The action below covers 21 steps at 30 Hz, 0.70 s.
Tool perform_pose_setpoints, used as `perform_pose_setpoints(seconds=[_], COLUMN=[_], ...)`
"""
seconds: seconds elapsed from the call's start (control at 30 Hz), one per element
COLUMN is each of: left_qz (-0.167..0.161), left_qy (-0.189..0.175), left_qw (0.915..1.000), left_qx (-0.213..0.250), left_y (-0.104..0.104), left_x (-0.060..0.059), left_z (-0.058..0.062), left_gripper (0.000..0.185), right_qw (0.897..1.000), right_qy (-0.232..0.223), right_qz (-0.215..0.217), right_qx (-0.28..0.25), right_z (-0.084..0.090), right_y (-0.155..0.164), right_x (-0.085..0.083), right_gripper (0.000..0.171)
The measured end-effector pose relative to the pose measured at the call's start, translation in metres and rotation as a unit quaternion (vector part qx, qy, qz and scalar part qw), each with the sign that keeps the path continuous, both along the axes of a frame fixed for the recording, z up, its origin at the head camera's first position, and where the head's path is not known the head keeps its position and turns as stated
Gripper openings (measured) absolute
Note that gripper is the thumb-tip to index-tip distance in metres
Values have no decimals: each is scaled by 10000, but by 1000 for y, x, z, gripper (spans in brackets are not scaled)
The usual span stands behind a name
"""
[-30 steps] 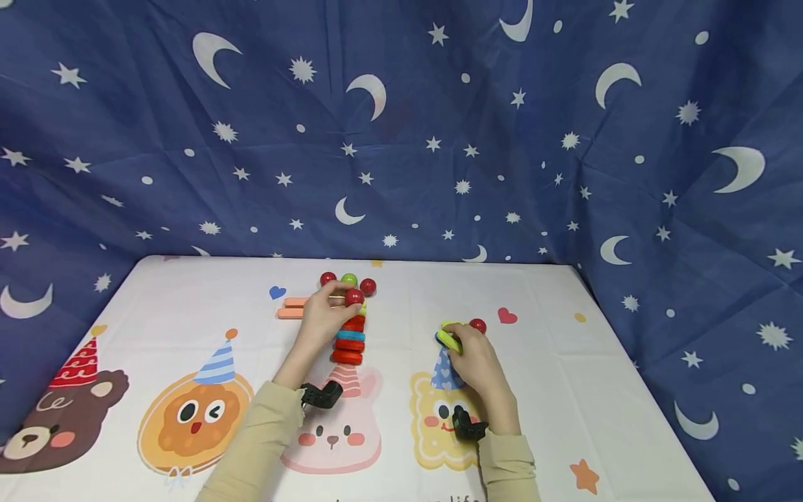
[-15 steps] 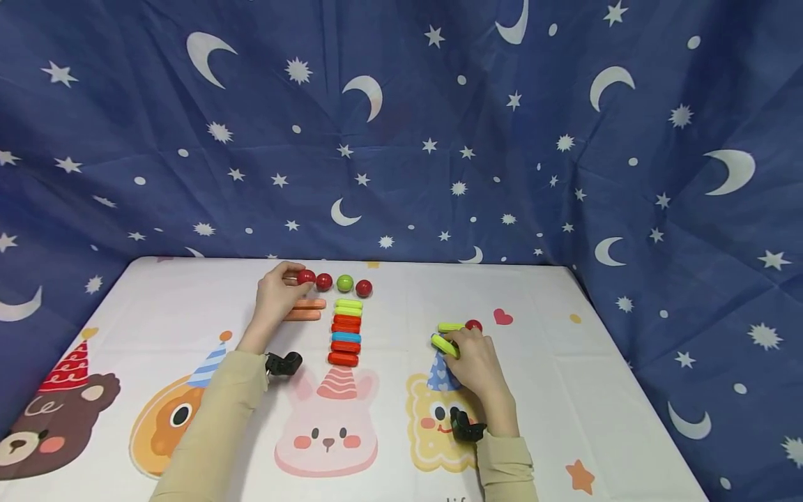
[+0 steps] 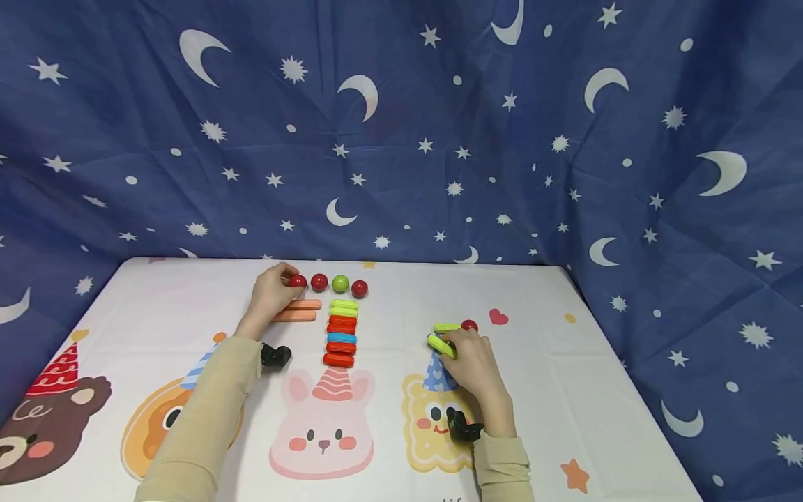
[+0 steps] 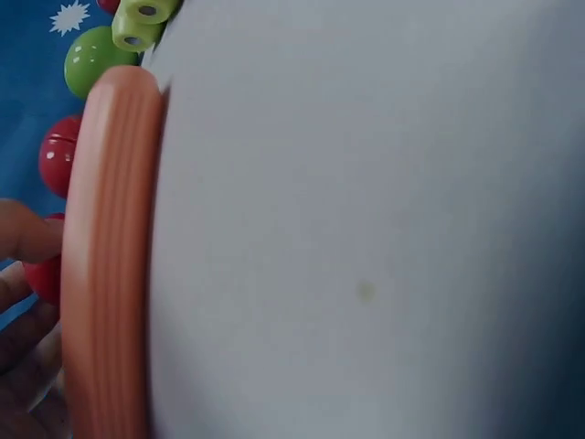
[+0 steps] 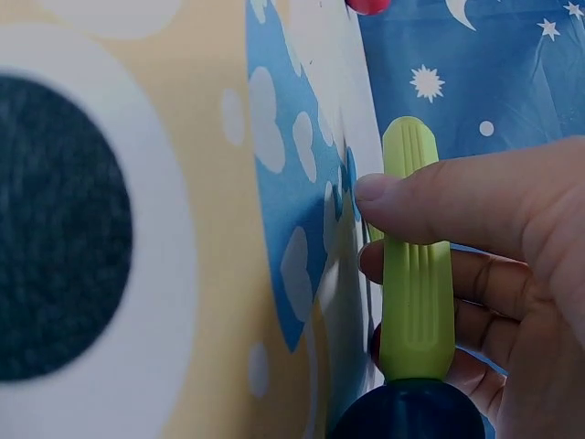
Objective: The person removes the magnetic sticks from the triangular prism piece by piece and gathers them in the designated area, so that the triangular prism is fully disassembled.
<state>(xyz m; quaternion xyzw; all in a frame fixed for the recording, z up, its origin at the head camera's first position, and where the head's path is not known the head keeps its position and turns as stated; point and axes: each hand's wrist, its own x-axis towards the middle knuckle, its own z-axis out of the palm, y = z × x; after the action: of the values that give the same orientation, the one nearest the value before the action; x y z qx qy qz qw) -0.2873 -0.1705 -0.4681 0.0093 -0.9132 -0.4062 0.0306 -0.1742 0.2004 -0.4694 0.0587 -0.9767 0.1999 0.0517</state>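
Left hand (image 3: 271,289) pinching red ball (image 3: 297,282); right hand (image 3: 475,359) gripping green stick (image 3: 441,345); no legible writing.

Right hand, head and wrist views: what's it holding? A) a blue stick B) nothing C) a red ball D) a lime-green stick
D: the right hand pinches a lime-green stick between thumb and fingers, as the right wrist view shows up close; a red ball lies just beyond it on the table, not in the grip.
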Motion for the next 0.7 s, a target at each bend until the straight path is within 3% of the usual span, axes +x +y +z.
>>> perform_pose_setpoints(seconds=[0.4, 0.6, 0.7], left_qz=[-129, -118, -55], left_qy=[-264, 28, 4], left_qw=[9996, 9999, 10000], left_qx=[-20, -116, 44], left_y=[0, -3, -5], left_x=[-2, -2, 0], left_z=[0, 1, 4], left_gripper=[42, 43, 43], right_qw=[10000, 10000, 10000], right_qy=[72, 79, 71], right_qz=[11, 14, 18], right_qx=[-34, -45, -32], right_z=[-2, -2, -2], right_y=[0, 0, 0], right_x=[0, 0, 0], right_gripper=[30, 30, 30])
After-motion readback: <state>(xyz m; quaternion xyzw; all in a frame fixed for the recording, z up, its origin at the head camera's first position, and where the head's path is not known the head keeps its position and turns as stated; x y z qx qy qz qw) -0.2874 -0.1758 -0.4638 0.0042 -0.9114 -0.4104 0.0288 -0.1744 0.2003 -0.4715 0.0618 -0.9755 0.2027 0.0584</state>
